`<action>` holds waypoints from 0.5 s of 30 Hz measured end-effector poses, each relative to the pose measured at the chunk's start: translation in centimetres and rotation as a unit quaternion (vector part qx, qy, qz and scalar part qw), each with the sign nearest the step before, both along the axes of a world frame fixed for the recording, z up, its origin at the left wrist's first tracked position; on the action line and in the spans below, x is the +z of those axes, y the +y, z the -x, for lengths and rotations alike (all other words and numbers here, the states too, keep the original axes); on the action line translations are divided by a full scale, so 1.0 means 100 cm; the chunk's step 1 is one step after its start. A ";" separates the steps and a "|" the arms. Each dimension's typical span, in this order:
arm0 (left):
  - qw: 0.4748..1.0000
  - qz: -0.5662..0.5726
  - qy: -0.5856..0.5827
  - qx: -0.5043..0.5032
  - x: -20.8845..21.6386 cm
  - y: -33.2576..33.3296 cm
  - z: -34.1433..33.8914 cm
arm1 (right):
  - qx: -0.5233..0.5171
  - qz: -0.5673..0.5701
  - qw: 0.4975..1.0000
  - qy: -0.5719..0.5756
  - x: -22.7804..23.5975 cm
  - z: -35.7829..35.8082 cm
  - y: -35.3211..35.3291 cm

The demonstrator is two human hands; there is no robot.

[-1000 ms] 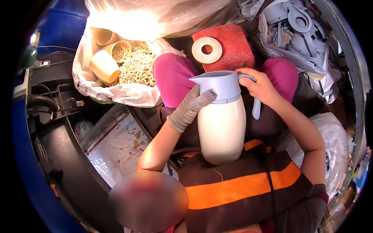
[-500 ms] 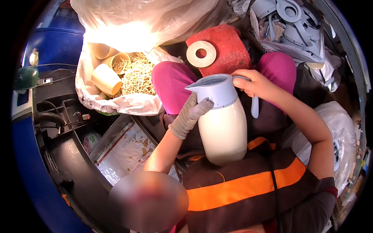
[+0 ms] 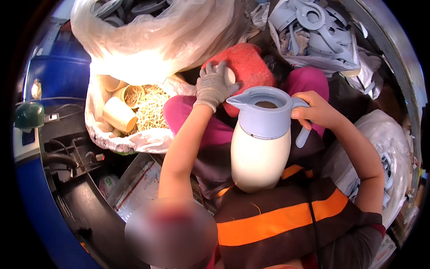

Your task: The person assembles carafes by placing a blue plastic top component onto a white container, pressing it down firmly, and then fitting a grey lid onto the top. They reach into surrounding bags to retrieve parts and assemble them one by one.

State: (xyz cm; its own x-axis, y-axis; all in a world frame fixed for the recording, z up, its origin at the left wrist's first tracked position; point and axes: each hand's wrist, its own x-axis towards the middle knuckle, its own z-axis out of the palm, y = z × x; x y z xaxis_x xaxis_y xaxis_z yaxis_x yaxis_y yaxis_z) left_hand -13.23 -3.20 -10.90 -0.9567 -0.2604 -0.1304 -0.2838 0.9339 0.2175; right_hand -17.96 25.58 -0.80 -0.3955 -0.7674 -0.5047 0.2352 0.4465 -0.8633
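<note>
A cream-bodied jug (image 3: 260, 159) with a blue-grey collar and spout stands upright against the orange-striped apron in my lap. My bare right hand (image 3: 313, 110) is closed around the jug's blue-grey handle, below which a grey lever-like end sticks out. The jug's top is open, showing a dark inside. Beyond it, my left hand (image 3: 213, 87), in a grey-beige glove, lies over a flat cream ring (image 3: 230, 76) on a red pad (image 3: 251, 67). Its fingers and thumb span the ring, hiding most of it, the hole included.
At the left, a white sack (image 3: 156, 142) holds small pale sticks and cream cups (image 3: 120, 115). Grey plastic parts (image 3: 320, 29) fill a bag at the far right. A large clear bag (image 3: 161, 38) with grey parts stands at the back. A black plastic tray (image 3: 89, 208) lies at lower left.
My left hand has left the jug's collar and moved away to the cream ring on the red pad. My right hand keeps the handle; the jug stays in my lap.
</note>
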 end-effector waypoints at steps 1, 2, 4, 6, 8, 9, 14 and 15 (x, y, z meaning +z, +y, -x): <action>1.000 -0.028 -0.002 0.000 -0.001 -0.003 0.003 | -0.031 0.018 0.999 0.023 0.005 0.006 0.007; 0.999 -0.051 0.010 0.012 0.000 -0.011 0.001 | -0.061 0.038 0.996 0.045 0.014 0.013 0.013; 0.979 -0.172 0.080 0.078 -0.004 -0.047 -0.015 | -0.132 0.083 0.980 0.122 0.034 0.026 0.011; 0.928 -0.292 0.192 0.129 0.020 -0.078 -0.023 | -0.137 0.089 0.964 0.210 0.043 0.046 0.004; 0.884 -0.360 0.275 0.119 0.092 -0.074 -0.021 | -0.136 0.069 0.950 0.272 0.037 0.056 -0.017; 0.857 -0.402 0.305 0.102 0.134 -0.065 -0.023 | -0.130 0.059 0.945 0.295 0.030 0.054 -0.034; 0.928 -0.195 0.298 -0.109 0.195 -0.006 -0.003 | -0.058 0.141 0.853 0.499 -0.010 0.049 -0.079; 0.936 -0.128 0.289 -0.155 0.187 0.008 0.006 | -0.043 0.117 0.866 0.484 -0.007 0.052 -0.078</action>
